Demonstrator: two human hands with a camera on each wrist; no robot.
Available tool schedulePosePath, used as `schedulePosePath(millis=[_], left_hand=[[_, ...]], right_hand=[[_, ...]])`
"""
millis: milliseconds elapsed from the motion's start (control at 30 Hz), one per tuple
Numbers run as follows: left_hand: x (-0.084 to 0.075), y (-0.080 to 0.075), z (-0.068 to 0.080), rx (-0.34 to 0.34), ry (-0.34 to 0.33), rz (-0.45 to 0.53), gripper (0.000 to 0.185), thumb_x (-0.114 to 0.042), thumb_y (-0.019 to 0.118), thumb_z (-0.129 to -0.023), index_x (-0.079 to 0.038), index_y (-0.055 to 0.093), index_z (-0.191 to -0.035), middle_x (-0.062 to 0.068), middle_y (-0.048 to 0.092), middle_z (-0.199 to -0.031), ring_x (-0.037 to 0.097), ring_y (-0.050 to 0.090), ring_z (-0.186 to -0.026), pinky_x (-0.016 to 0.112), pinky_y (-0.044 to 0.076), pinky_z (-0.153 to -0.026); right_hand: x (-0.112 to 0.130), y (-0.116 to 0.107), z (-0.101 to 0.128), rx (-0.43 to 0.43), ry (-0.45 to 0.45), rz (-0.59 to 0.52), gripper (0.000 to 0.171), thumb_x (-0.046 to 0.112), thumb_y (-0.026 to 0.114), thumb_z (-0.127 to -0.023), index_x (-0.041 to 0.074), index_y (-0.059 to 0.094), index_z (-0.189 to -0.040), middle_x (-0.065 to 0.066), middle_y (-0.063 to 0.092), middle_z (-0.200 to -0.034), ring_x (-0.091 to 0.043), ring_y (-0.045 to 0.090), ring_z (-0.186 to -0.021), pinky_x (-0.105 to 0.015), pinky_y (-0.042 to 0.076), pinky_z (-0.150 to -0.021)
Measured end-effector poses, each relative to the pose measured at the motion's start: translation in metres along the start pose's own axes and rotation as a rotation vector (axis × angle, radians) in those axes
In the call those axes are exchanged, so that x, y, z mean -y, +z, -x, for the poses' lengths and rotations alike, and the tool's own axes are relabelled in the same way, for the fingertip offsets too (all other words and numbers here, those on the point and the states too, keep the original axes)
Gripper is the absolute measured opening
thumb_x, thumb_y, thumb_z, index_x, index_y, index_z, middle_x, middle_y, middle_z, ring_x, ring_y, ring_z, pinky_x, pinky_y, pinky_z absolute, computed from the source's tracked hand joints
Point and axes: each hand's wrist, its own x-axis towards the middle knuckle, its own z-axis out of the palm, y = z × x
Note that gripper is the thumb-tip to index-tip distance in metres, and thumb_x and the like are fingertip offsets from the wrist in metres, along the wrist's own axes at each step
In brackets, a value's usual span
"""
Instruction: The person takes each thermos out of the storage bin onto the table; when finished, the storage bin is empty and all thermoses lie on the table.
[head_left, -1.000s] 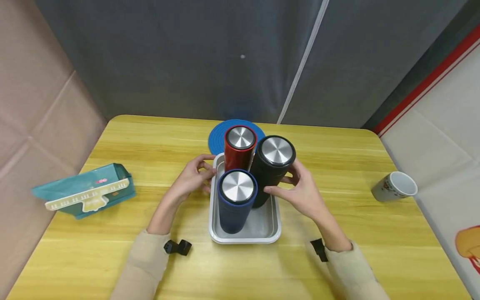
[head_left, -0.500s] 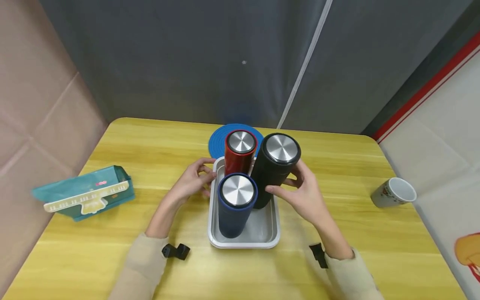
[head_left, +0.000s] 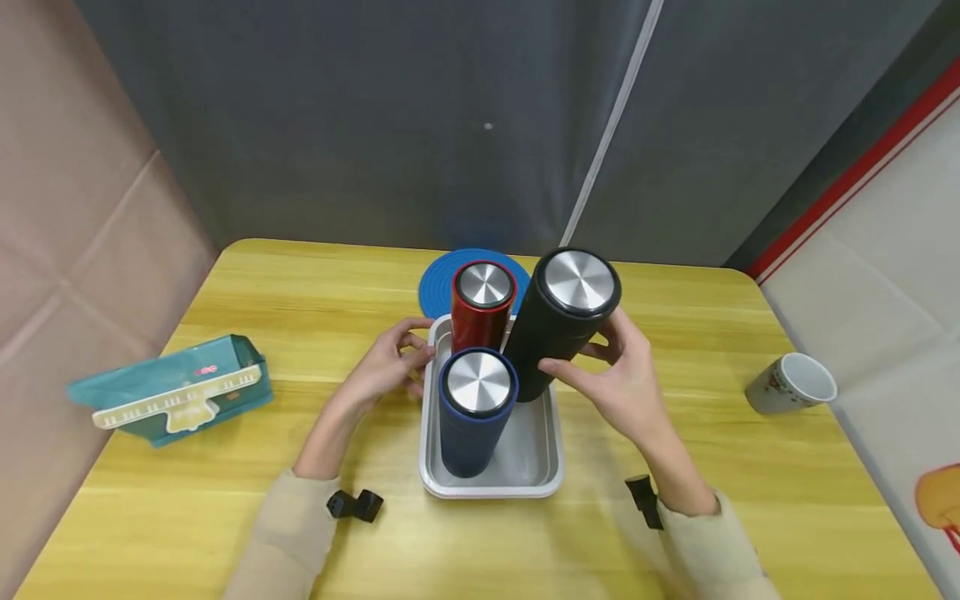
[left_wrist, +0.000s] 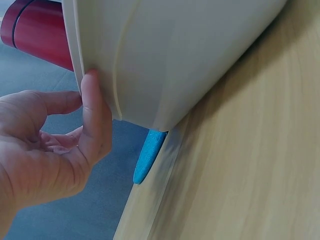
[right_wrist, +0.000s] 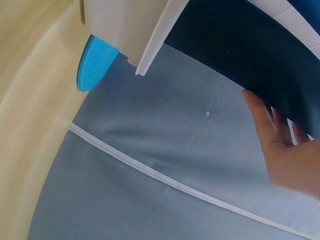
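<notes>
Biggest first: everything's on the wood-grain table, and from my end the tray could skate sideways, since the left hand only has the left rim, thumb and fingertips pinching it. Then there's the black flask, tilted over the tray with its top leaning right. The right hand grips its body between thumb and fingers. If that hold slips I'd expect it to drop or topple, with smooth sides to blame. Can't tell whether its base touches the tray floor. A careless swing could also clip the blue flask in front or the slimmer red flask to its left. Those 2 look tall enough to tip.

Materials, same order: the table's yellowish, a bit shiny, streaky. Tray looks like grey metal, rectangular, rounded corners. Round mat behind it, blue, ringed with ridges. All 3 flasks are cylinders: black and blue look matte, red glossier. Smallest are the steel-looking discs on their tops, with pinwheel glare.
</notes>
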Motion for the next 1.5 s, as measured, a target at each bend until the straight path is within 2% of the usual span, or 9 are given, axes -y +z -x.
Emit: schedulePosePath(millis=[233,533,733,833,967,1133,1367,1500], left_hand=[[0.001,-0.003,0.001,-0.003,0.004,0.012,0.045,-0.005,0.055,-0.097,-0.006,0.041,-0.139,0.019,0.053,-0.098,0.029,0.059,-0.069,0.056,0.057,-0.060],[0.000,-0.004,0.001,0.001,-0.001,0.024,0.046,-0.006,0.055,-0.097,-0.007,0.040,-0.140,0.019,0.054,-0.099,0.028,0.060,-0.069,0.057,0.057,-0.062],[0.001,-0.004,0.000,0.007,-0.003,0.034,0.046,-0.005,0.055,-0.097,-0.007,0.040,-0.140,0.019,0.054,-0.099,0.028,0.060,-0.070,0.059,0.056,-0.063],[0.000,-0.003,0.000,0.022,-0.003,0.028,0.046,-0.005,0.055,-0.097,-0.008,0.039,-0.140,0.019,0.054,-0.099,0.034,0.059,-0.071,0.060,0.055,-0.063],[0.000,-0.001,0.000,0.030,-0.003,0.023,0.046,-0.006,0.056,-0.097,-0.009,0.040,-0.140,0.018,0.053,-0.097,0.042,0.055,-0.073,0.059,0.056,-0.061],[0.000,-0.002,0.000,0.018,-0.010,0.026,0.046,-0.007,0.055,-0.097,-0.010,0.039,-0.141,0.019,0.052,-0.098,0.036,0.058,-0.068,0.057,0.056,-0.060],[-0.002,-0.002,0.001,0.009,-0.018,0.020,0.047,-0.006,0.054,-0.098,-0.009,0.038,-0.142,0.019,0.053,-0.100,0.030,0.059,-0.070,0.056,0.057,-0.060],[-0.002,0.000,0.000,0.019,-0.011,0.020,0.046,-0.006,0.054,-0.098,-0.009,0.039,-0.141,0.019,0.053,-0.100,0.031,0.059,-0.068,0.059,0.056,-0.061]], right_hand=[[0.004,-0.002,-0.007,-0.014,-0.027,0.015,0.064,-0.005,0.083,-0.070,0.004,0.057,-0.127,-0.006,0.061,-0.116,-0.020,0.060,-0.099,-0.027,0.058,-0.078],[0.007,-0.014,-0.015,-0.088,-0.082,0.053,0.062,-0.008,0.082,-0.067,0.003,0.059,-0.124,-0.006,0.062,-0.112,-0.019,0.062,-0.092,-0.023,0.057,-0.073],[0.002,-0.027,-0.022,-0.129,-0.075,0.077,0.063,-0.008,0.082,-0.068,0.004,0.059,-0.125,-0.004,0.062,-0.113,-0.018,0.062,-0.091,-0.020,0.057,-0.071],[-0.003,-0.033,-0.022,-0.164,-0.073,0.099,0.062,-0.008,0.082,-0.067,0.005,0.059,-0.124,-0.004,0.062,-0.113,-0.018,0.062,-0.092,-0.019,0.057,-0.070],[-0.008,-0.042,-0.021,-0.203,-0.051,0.137,0.064,-0.007,0.082,-0.068,0.007,0.059,-0.126,-0.003,0.062,-0.113,-0.017,0.062,-0.092,-0.017,0.056,-0.070],[-0.016,-0.048,-0.020,-0.217,0.004,0.160,0.065,-0.005,0.082,-0.070,0.010,0.058,-0.128,-0.003,0.061,-0.113,-0.017,0.061,-0.094,-0.016,0.055,-0.071],[-0.018,-0.042,-0.020,-0.201,0.066,0.123,0.055,-0.006,0.078,-0.074,0.002,0.057,-0.124,0.002,0.060,-0.108,-0.015,0.060,-0.093,-0.018,0.056,-0.073],[-0.030,-0.042,-0.018,-0.196,0.109,0.125,0.053,-0.005,0.078,-0.075,-0.001,0.056,-0.123,0.004,0.059,-0.107,-0.012,0.060,-0.093,-0.018,0.056,-0.074]])
